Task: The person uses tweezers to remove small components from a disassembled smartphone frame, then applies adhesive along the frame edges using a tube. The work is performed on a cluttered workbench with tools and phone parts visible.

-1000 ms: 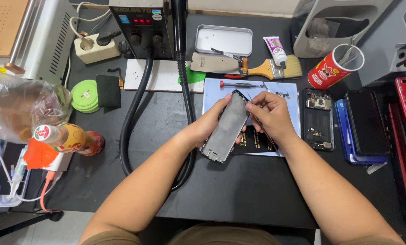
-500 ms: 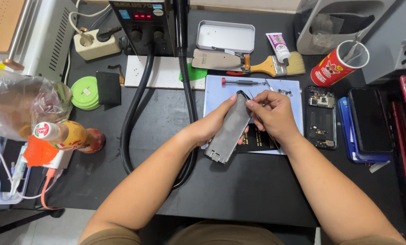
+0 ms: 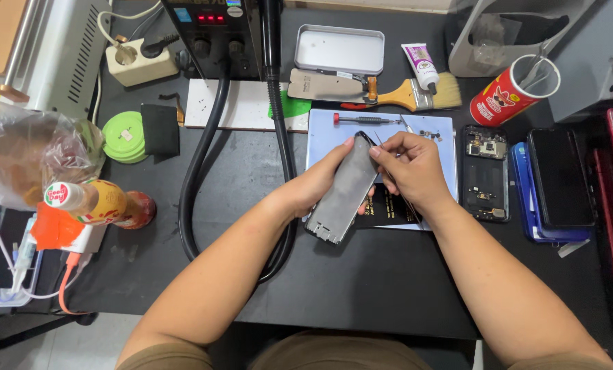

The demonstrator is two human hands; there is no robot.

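While left hand [image 3: 313, 188] grips phone panel [image 3: 344, 194] tilted, right hand [image 3: 409, 168] pinches its top corner, forearms converging.

Top centre: grey metal tin [image 3: 340, 49], paintbrush [image 3: 416, 94], white glue tube [image 3: 421, 66]
Top right: red cup [image 3: 511, 94]
Left: green tape roll [image 3: 123, 136], orange bottle [image 3: 97, 203]
Right: opened phone [image 3: 485, 173]

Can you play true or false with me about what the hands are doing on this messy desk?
1. The left hand holds a grey phone panel. True.
2. The right hand is picking up the paintbrush. False: it pinches at the panel's top; the brush lies untouched.
3. A red can stands at the far right. True.
4. The screwdriver is in a hand. False: it lies on the blue mat.
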